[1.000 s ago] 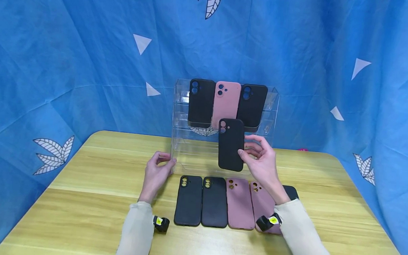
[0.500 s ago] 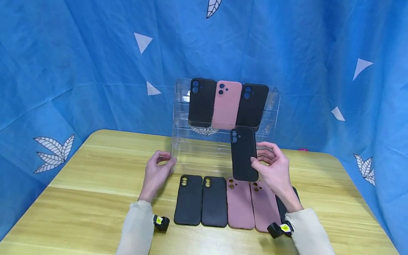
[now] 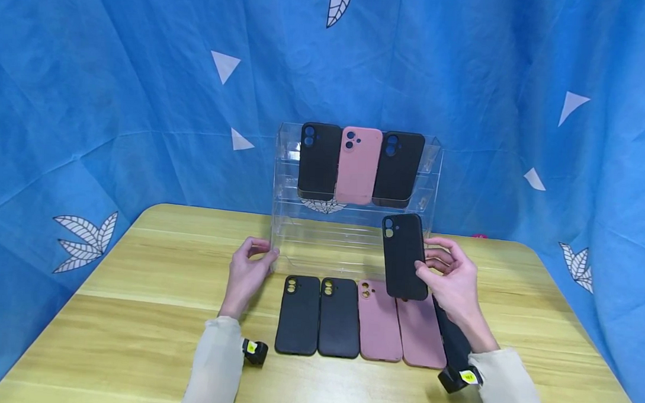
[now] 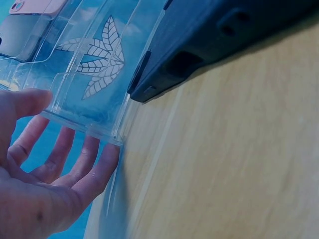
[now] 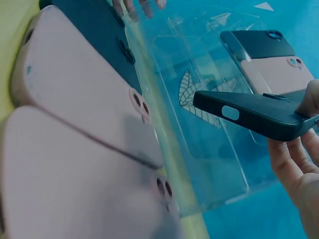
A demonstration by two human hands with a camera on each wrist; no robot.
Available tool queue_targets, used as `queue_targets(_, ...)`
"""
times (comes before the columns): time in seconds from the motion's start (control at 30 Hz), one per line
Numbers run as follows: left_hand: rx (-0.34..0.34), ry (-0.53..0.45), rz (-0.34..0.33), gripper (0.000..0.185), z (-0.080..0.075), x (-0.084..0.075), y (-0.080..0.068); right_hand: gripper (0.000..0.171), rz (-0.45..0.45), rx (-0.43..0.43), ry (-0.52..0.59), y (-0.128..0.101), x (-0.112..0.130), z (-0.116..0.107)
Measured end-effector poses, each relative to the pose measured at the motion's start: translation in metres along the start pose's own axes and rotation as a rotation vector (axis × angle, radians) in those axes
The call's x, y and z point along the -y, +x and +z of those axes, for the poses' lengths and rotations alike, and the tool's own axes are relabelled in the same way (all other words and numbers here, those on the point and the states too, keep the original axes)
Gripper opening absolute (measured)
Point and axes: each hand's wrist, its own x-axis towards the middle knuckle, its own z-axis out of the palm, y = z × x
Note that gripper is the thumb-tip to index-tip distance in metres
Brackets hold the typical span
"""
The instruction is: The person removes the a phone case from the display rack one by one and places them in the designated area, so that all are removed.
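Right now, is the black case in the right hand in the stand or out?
Out: right hand holds the black case upright, in front of the clear stand.

You carried the black silicone phone case (image 3: 404,256) in your right hand (image 3: 453,283) rightward and lower, away from the middle of the clear acrylic display stand (image 3: 353,238) towards its right end. It went from in front of the stand's lower shelves to hanging over the right-hand dusty-pink phone case (image 3: 420,335) lying on the bench (image 3: 137,313), covering that case's camera cut-out. Your right forearm swung outward too, uncovering more of that pink case and crossing the black case at the row's right end (image 3: 453,339).
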Motion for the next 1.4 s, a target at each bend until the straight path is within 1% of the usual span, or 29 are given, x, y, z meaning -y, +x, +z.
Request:
queue_targets(0.13, 0.002, 0.002, -0.004, 0.027, 0.0, 0.0, 0.0, 0.044, 0.019, -0.01, 0.009, -0.006, -0.004, -0.01)
queue_targets(0.33, 0.006, 0.002, -0.003, 0.027, -0.001, 0.001, 0.0, 0.043, 0.024, -0.033, 0.006, -0.014, -0.007, -0.025)
queue_targets(0.47, 0.011, 0.0, 0.001, 0.027, -0.001, 0.0, 0.0, 0.044, 0.024, -0.042, -0.011, -0.019, -0.009, -0.034)
queue_targets(0.67, 0.008, -0.002, 0.0, 0.027, -0.001, 0.0, 0.0, 0.046, 0.055, -0.068, -0.046, -0.026, -0.012, -0.047)
queue_targets(0.77, 0.009, 0.004, -0.003, 0.028, 0.0, 0.0, 0.0, 0.047, 0.07, -0.082, -0.084, -0.028, -0.014, -0.054)
queue_targets(0.9, 0.012, 0.006, -0.002, 0.028, 0.0, -0.001, 0.0, 0.046, 0.079, -0.092, -0.166, -0.032, -0.015, -0.065)
queue_targets(0.97, 0.013, 0.001, -0.002, 0.028, 0.0, -0.001, 0.0, 0.045, 0.077, -0.089, -0.168, -0.034, -0.016, -0.071)
queue_targets(1.2, 0.011, -0.004, 0.0, 0.027, -0.001, -0.001, 0.0, 0.045, 0.058, -0.082, -0.085, -0.039, -0.018, -0.09)
queue_targets(1.33, 0.013, 0.001, -0.006, 0.028, -0.001, -0.001, 0.0, 0.046, 0.068, -0.087, -0.009, -0.042, -0.02, -0.099)
queue_targets(1.4, 0.01, 0.004, -0.006, 0.027, 0.0, -0.001, 0.0, 0.046, 0.082, -0.092, 0.004, -0.044, -0.021, -0.105)
